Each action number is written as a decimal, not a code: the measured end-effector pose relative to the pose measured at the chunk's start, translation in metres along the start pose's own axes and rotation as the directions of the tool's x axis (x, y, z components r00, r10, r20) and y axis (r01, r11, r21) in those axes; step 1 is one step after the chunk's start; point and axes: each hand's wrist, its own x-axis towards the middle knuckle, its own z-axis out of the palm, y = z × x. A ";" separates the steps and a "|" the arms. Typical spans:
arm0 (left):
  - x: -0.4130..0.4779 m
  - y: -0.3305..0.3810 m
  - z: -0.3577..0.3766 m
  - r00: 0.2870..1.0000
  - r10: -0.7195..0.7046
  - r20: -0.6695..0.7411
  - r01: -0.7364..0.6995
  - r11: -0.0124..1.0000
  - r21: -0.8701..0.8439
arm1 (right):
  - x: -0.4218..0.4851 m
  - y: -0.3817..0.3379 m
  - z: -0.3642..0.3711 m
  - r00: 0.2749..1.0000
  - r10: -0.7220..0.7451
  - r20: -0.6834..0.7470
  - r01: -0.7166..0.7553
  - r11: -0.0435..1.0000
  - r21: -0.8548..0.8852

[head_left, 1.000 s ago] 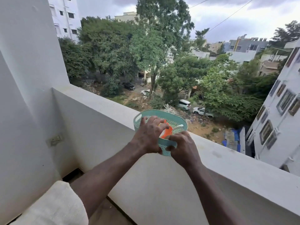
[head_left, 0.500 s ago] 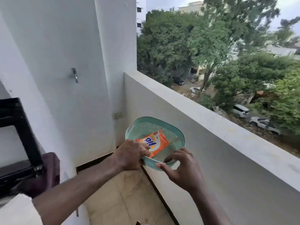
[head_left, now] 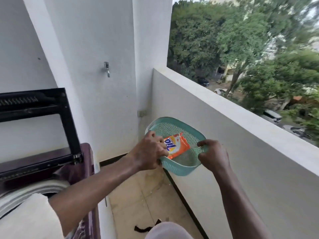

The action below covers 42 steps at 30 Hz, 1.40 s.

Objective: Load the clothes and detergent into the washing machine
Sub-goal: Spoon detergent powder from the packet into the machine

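A teal mesh basket point(head_left: 179, 169) hangs tilted in the air over the balcony floor, held between both hands. My left hand point(head_left: 149, 153) grips its left rim, with the fingers also pressing on the left edge of an orange detergent packet point(head_left: 178, 146) that lies inside. My right hand point(head_left: 214, 156) pinches the right rim, next to a thin white piece in the basket. At the lower left stands the maroon top-load washing machine point(head_left: 84, 171), with its black lid point(head_left: 34, 107) raised and the pale drum rim point(head_left: 25, 192) showing. No clothes are visible.
A white parapet wall point(head_left: 241, 121) runs along the right, with trees and parked cars far below. A metal tap point(head_left: 107, 69) sticks out of the white wall ahead. A narrow strip of tiled floor point(head_left: 141, 200) lies between the machine and the parapet.
The basket came off the parapet ledge and moved down and left toward the washing machine. My view swung left, bringing the machine into sight. My right hand closed on the rim.
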 end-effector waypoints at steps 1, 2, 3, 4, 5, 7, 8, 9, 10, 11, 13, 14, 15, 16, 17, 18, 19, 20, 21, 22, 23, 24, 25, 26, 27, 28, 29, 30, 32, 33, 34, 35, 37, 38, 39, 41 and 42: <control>0.024 0.006 -0.002 0.999 -0.007 -0.053 0.008 1.000 0.011 | 0.007 0.009 -0.022 0.998 0.046 -0.040 -0.045 0.999 0.017; 0.050 0.014 -0.006 0.995 -0.030 -0.090 0.032 0.999 0.019 | 0.015 0.020 -0.044 0.992 0.097 -0.079 -0.094 0.995 0.034; 0.078 0.025 -0.010 0.991 -0.061 -0.116 0.063 0.998 0.013 | 0.024 0.033 -0.067 0.980 0.151 -0.127 -0.146 0.988 0.047; 0.106 0.037 -0.015 0.987 -0.086 -0.138 0.085 0.996 -0.012 | 0.034 0.045 -0.090 0.963 0.200 -0.182 -0.194 0.980 0.052; 0.132 0.047 -0.019 0.984 -0.104 -0.145 0.100 0.994 -0.040 | 0.044 0.056 -0.109 0.943 0.243 -0.228 -0.236 0.970 0.056; 0.187 0.073 -0.026 0.990 -0.094 -0.109 0.090 0.995 -0.040 | 0.066 0.079 -0.145 0.910 0.290 -0.297 -0.288 0.956 0.052; 0.213 0.086 -0.029 0.993 -0.078 -0.083 0.078 0.997 -0.013 | 0.078 0.092 -0.159 0.900 0.306 -0.311 -0.304 0.951 0.057; 0.238 0.099 -0.030 0.997 -0.060 -0.056 0.061 0.998 0.018 | 0.089 0.104 -0.171 0.891 0.328 -0.313 -0.322 0.944 0.073; 0.258 0.108 -0.029 0.999 -0.046 -0.022 0.047 0.998 0.046 | 0.099 0.115 -0.179 0.886 0.356 -0.298 -0.344 0.934 0.094; 0.278 0.119 -0.027 0.999 -0.031 0.014 0.030 0.997 0.070 | 0.109 0.128 -0.188 0.877 0.389 -0.282 -0.372 0.921 0.114; 0.311 0.138 -0.022 0.997 -0.008 0.073 0.002 0.996 0.085 | 0.124 0.152 -0.201 0.864 0.431 -0.259 -0.412 0.902 0.125; 0.325 0.147 -0.019 0.995 0.001 0.097 -0.009 0.997 0.081 | 0.131 0.163 -0.205 0.864 0.438 -0.246 -0.424 0.899 0.112; 0.336 0.154 -0.016 0.994 0.007 0.113 -0.016 0.997 0.073 | 0.136 0.170 -0.208 0.869 0.439 -0.227 -0.430 0.898 0.092; 0.347 0.162 -0.013 0.992 0.018 0.124 -0.025 0.998 0.058 | 0.142 0.177 -0.212 0.877 0.435 -0.205 -0.432 0.900 0.061; 0.355 0.168 -0.010 0.991 0.029 0.130 -0.034 0.999 0.032 | 0.147 0.181 -0.216 0.888 0.423 -0.179 -0.428 0.904 0.011; 0.363 0.173 -0.008 0.990 0.041 0.138 -0.042 0.999 0.006 | 0.153 0.182 -0.219 0.900 0.409 -0.149 -0.421 0.905 -0.060; 0.370 0.175 -0.006 0.988 0.057 0.143 -0.056 0.998 -0.009 | 0.158 0.182 -0.222 0.911 0.395 -0.115 -0.409 0.901 -0.146; 0.375 0.176 -0.006 0.986 0.075 0.148 -0.074 0.997 -0.016 | 0.162 0.182 -0.225 0.919 0.385 -0.080 -0.393 0.887 -0.244; 0.381 0.177 -0.007 0.983 0.097 0.154 -0.095 0.995 -0.019 | 0.166 0.181 -0.228 0.922 0.383 -0.053 -0.379 0.866 -0.327; 0.386 0.176 -0.007 0.979 0.118 0.166 -0.116 0.993 -0.025 | 0.171 0.181 -0.231 0.923 0.384 -0.024 -0.361 0.843 -0.398; 0.391 0.175 -0.007 0.972 0.142 0.187 -0.139 0.990 -0.033 | 0.174 0.182 -0.233 0.922 0.386 0.002 -0.346 0.828 -0.441; 0.395 0.175 -0.007 0.963 0.173 0.208 -0.169 0.985 -0.039 | 0.178 0.184 -0.235 0.924 0.382 0.015 -0.332 0.823 -0.461; 0.398 0.175 -0.007 0.953 0.207 0.220 -0.203 0.978 -0.038 | 0.182 0.186 -0.237 0.926 0.377 0.020 -0.321 0.815 -0.481; 0.400 0.175 -0.006 0.945 0.240 0.223 -0.238 0.971 -0.038 | 0.184 0.188 -0.239 0.927 0.373 0.025 -0.310 0.805 -0.505; 0.403 0.174 -0.005 0.937 0.274 0.218 -0.271 0.961 -0.044 | 0.188 0.190 -0.241 0.928 0.373 0.016 -0.313 0.800 -0.513; 0.405 0.173 -0.004 0.928 0.306 0.210 -0.302 0.952 -0.056 | 0.191 0.191 -0.243 0.934 0.358 -0.003 -0.308 0.798 -0.517; 0.407 0.172 -0.002 0.921 0.332 0.204 -0.326 0.943 -0.066 | 0.193 0.191 -0.246 0.940 0.339 -0.040 -0.316 0.820 -0.478; 0.408 0.170 -0.002 0.916 0.348 0.201 -0.341 0.937 -0.069 | 0.196 0.191 -0.249 0.946 0.311 -0.091 -0.320 0.851 -0.417; 0.409 0.169 -0.002 0.912 0.359 0.200 -0.353 0.933 -0.064 | 0.202 0.190 -0.254 0.939 0.273 -0.207 -0.323 0.908 -0.266; 0.408 0.169 -0.002 0.913 0.360 0.190 -0.353 0.933 -0.070 | 0.204 0.188 -0.256 0.932 0.266 -0.248 -0.318 0.926 -0.202; 0.407 0.170 -0.001 0.917 0.361 0.171 -0.351 0.933 -0.084 | 0.207 0.188 -0.258 0.926 0.262 -0.272 -0.310 0.938 -0.153; 0.406 0.170 -0.002 0.920 0.362 0.150 -0.350 0.931 -0.100 | 0.208 0.186 -0.260 0.922 0.261 -0.287 -0.302 0.947 -0.108; 0.403 0.170 -0.002 0.923 0.365 0.124 -0.350 0.929 -0.122 | 0.209 0.185 -0.261 0.915 0.268 -0.302 -0.298 0.953 -0.057; 0.402 0.169 -0.002 0.922 0.368 0.118 -0.354 0.927 -0.124 | 0.209 0.185 -0.261 0.912 0.269 -0.309 -0.298 0.953 -0.050; 0.401 0.168 -0.003 0.920 0.375 0.113 -0.362 0.925 -0.120 | 0.209 0.186 -0.260 0.910 0.269 -0.315 -0.298 0.954 -0.046; 0.399 0.168 -0.003 0.917 0.387 0.096 -0.376 0.919 -0.116 | 0.210 0.186 -0.256 0.908 0.259 -0.329 -0.287 0.957 -0.038; 0.399 0.168 -0.003 0.916 0.390 0.090 -0.379 0.918 -0.115 | 0.211 0.187 -0.253 0.905 0.253 -0.341 -0.281 0.959 -0.037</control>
